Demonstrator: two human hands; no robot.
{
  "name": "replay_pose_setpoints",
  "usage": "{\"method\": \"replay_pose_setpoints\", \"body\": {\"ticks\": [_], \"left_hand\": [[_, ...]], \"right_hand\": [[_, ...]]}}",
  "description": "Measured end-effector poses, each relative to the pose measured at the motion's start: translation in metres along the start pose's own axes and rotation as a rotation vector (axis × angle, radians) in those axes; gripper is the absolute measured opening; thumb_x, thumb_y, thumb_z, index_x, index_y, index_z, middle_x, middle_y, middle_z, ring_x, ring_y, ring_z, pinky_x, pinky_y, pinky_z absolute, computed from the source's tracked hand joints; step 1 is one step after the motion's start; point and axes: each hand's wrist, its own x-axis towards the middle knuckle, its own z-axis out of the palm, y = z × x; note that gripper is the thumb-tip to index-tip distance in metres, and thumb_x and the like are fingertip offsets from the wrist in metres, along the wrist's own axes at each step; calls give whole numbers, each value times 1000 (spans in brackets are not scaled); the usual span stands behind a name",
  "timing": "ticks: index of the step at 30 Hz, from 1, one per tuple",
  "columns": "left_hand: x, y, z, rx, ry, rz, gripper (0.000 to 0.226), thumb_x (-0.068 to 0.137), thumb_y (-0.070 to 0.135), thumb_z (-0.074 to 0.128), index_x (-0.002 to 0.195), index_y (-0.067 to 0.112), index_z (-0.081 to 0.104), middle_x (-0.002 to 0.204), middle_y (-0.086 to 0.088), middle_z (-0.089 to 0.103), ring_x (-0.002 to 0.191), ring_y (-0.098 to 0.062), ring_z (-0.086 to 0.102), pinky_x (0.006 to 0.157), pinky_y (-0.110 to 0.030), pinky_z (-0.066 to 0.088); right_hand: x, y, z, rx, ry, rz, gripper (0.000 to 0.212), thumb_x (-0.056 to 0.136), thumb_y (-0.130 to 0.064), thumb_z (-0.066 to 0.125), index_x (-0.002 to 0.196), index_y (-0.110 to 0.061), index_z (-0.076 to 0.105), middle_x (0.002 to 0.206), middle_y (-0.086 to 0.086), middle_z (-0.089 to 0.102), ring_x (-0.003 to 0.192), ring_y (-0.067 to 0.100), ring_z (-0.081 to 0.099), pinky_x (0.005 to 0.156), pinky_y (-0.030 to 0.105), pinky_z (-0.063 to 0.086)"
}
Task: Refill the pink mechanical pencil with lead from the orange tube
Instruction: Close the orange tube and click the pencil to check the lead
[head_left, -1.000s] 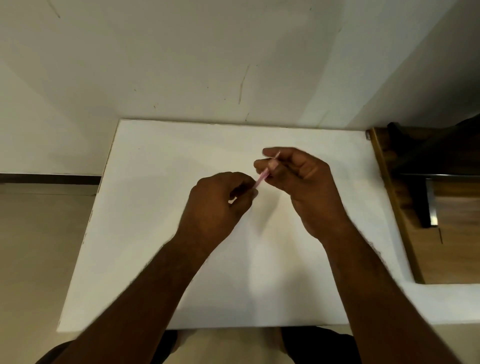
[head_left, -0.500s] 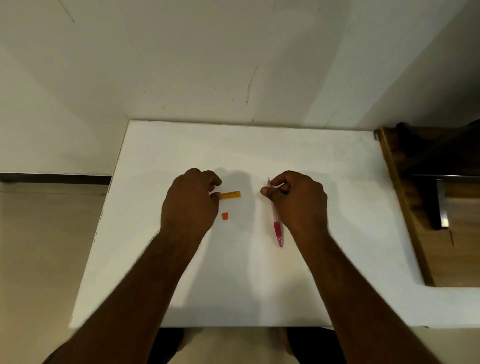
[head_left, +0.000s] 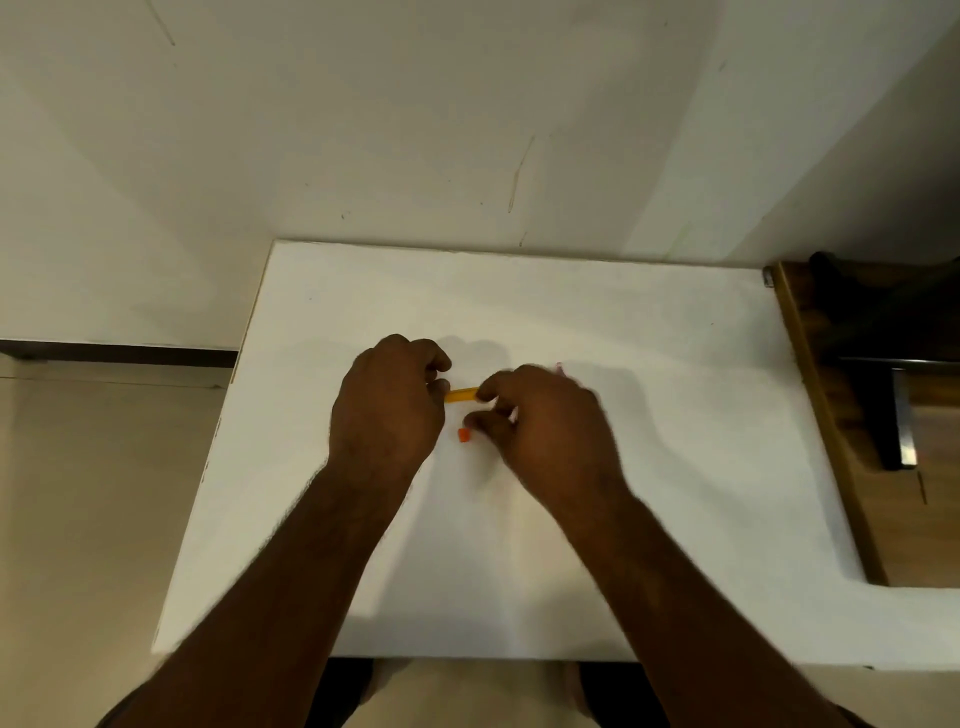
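A: Grips?

B: Left hand (head_left: 387, 410) is curled shut on the left end of the tube (head_left: 461, 395), pinching it at the fingertips. Right hand (head_left: 545, 431) is blurred; thumb and forefinger sit half-closed, forefinger tip at the tube's right end, thumb just over the cap (head_left: 463, 435). Can't tell if it's holding anything.

A: Where's the tube from the grip?

B: Straight out right of the left fingers, bridging the gap between both hands. Long axis runs left-right, tipped slightly far at the right end. Can't see if that end's open.

A: Cap?

B: Loose on the table (head_left: 675, 467), just near of the tube. Right hand's closer, prob. the one to take it.

A: Pencil?

B: Only a faint pink tip (head_left: 559, 368) past the right knuckles, far side. Rest is hidden, so I guess its axis runs near-far under the hand.
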Motion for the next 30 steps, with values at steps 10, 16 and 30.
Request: {"method": "replay_pose_setpoints", "body": {"ticks": [10, 16, 30], "left_hand": [[-1, 1, 7, -1, -38, 54, 22, 89, 27, 71, 111, 22, 72, 107, -1, 67, 101, -19, 63, 81, -29, 47], [0, 4, 13, 5, -121, -4, 20, 81, 34, 77, 99, 27, 75, 97, 4, 67, 93, -19, 63, 77, -32, 50], [-7, 28, 8, -297, 68, 248, 12, 75, 31, 74, 84, 25, 77, 80, 10, 69, 72, -8, 61, 70, -36, 55]], "right_hand": [[-4, 1, 17, 42, -53, 45, 14, 92, -33, 68, 97, -26, 79, 97, -4, 74, 83, 17, 69, 89, 31, 46], [10, 26, -20, 669, 74, 395, 13, 84, -22, 81, 80, -35, 80, 73, -7, 79, 70, 12, 76, 83, 38, 63], [16, 29, -39, 1050, 105, 514, 7, 87, -9, 78, 88, -15, 81, 79, 7, 79, 72, 20, 76, 69, 23, 60]]}}
